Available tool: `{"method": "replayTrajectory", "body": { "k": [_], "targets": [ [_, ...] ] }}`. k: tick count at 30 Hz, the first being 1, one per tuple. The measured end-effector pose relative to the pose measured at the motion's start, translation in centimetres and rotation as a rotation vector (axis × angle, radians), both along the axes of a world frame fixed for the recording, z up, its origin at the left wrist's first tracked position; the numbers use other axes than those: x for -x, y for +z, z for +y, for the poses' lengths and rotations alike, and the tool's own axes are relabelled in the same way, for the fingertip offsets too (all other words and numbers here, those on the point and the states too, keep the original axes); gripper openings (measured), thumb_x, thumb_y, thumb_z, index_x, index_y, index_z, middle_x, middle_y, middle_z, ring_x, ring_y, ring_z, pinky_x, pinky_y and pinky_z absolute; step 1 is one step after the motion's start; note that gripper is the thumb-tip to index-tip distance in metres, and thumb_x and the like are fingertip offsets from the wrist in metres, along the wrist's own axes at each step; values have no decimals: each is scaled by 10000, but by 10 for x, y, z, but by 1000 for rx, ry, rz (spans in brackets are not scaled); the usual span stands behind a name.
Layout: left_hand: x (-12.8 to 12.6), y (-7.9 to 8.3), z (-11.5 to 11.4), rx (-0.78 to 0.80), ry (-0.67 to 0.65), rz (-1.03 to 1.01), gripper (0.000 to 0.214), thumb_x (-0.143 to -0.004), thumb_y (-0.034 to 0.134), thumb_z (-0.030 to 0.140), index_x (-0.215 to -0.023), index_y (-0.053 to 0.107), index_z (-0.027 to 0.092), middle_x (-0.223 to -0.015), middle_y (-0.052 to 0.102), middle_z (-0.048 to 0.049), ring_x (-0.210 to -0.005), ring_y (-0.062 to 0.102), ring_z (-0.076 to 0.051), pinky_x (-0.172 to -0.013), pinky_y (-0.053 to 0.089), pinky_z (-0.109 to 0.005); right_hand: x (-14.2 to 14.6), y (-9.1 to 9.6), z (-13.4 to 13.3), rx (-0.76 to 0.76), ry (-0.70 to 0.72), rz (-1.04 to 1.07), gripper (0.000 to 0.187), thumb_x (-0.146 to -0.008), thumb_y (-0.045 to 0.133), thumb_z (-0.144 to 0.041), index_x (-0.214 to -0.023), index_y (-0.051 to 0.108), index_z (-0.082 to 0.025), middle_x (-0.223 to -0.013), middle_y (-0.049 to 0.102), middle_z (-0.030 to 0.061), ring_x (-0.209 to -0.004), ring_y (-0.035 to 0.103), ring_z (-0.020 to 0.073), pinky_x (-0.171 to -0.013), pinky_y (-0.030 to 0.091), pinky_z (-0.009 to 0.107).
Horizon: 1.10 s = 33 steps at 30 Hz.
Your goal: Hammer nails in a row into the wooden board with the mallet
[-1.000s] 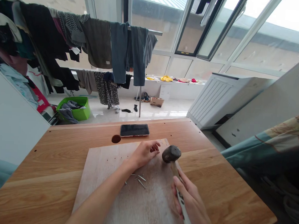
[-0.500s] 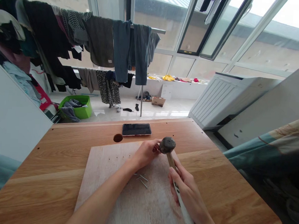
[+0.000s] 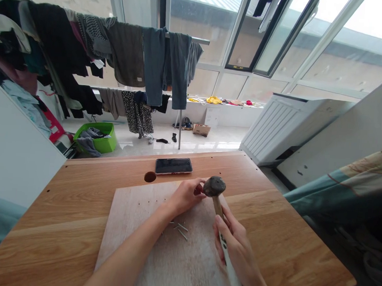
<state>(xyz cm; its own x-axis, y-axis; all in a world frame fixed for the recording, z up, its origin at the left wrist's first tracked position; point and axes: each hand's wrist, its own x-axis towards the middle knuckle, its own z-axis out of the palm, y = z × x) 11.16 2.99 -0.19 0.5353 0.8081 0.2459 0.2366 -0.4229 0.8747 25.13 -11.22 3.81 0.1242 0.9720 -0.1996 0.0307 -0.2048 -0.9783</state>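
One hammer (image 3: pixel 214 186) slants head-away and leftward, right grip (image 3: pixel 234 234) clamped round its handle (image 3: pixel 218 208), left grip (image 3: pixel 187 196) unclear.

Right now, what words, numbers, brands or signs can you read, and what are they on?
No text can be read.
Hammer handle: dark marks, too blurred to tell if they are letters.
Hanging grey garment: small pale patch, too small to read.
Phone: dark screen, no readable text.
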Motion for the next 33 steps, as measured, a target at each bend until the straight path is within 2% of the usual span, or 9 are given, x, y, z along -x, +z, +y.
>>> {"method": "replayTrajectory", "body": {
  "k": [3,6,10,13,18,21,24,28,33],
  "targets": [
    [11,10,-3,-50,-15,104,497,-771,826,219,-1218,619,147,-1045,702,-63,-810,657,-168,-733,532,-267,-4,-5,-7,-5,-80,20,574,-926,604,-586,-1345,547,-198,-523,462,-110,-306,357,72,-293,347,185],
    [32,35,-22,-259,-112,307,309,-888,716,276,-1157,623,154,-1169,660,-100,-939,667,-204,-827,536,-312,-12,-13,-13,35,-117,23,571,-890,634,-605,-1278,585,-187,-534,503,-98,-292,357,68,-274,342,184],
    [57,57,-67,-589,-262,683,105,-874,611,101,-960,630,159,-952,694,-69,-890,663,-230,-778,518,-328,-17,-21,-15,67,-127,1,527,-853,649,-633,-1142,607,-194,-571,524,-95,-285,391,68,-257,360,187],
    [60,48,-94,-843,-281,839,113,-847,597,52,-910,632,139,-819,685,-70,-731,637,-225,-653,480,-334,-17,-23,-13,74,-108,1,479,-862,642,-627,-1072,605,-197,-565,520,-99,-283,378,63,-264,359,188],
    [53,30,-106,-1066,-215,784,116,-879,561,39,-898,651,110,-703,651,-57,-608,590,-207,-555,424,-332,-16,-26,-13,76,-83,-14,503,-882,625,-625,-1128,618,-186,-569,521,-97,-302,376,68,-279,367,195],
    [52,38,-95,-969,-254,721,113,-884,569,44,-884,641,132,-716,643,-48,-641,603,-208,-584,453,-326,-16,-28,-14,85,-86,-5,520,-889,618,-621,-1171,611,-184,-558,501,-105,-305,382,75,-277,371,197],
    [51,42,-68,-639,-158,495,211,-895,534,20,-972,661,171,-831,680,-37,-736,647,-182,-663,505,-291,-16,-28,-14,80,-97,-20,511,-895,616,-599,-1203,597,-193,-598,509,-101,-313,408,77,-271,382,196],
    [40,21,-25,-222,86,71,201,-869,579,57,-975,697,180,-912,723,-30,-789,674,-147,-746,541,-256,-15,-29,-14,76,-87,-35,480,-914,602,-570,-1201,600,-186,-603,511,-95,-311,404,75,-270,384,196],
    [30,-1,-6,-73,96,-1,148,-868,592,127,-942,713,171,-866,740,-24,-726,651,-137,-737,538,-266,-15,-30,-14,71,-88,-39,470,-941,577,-560,-1224,602,-186,-582,487,-102,-319,398,74,-280,390,188]
  ]
}}
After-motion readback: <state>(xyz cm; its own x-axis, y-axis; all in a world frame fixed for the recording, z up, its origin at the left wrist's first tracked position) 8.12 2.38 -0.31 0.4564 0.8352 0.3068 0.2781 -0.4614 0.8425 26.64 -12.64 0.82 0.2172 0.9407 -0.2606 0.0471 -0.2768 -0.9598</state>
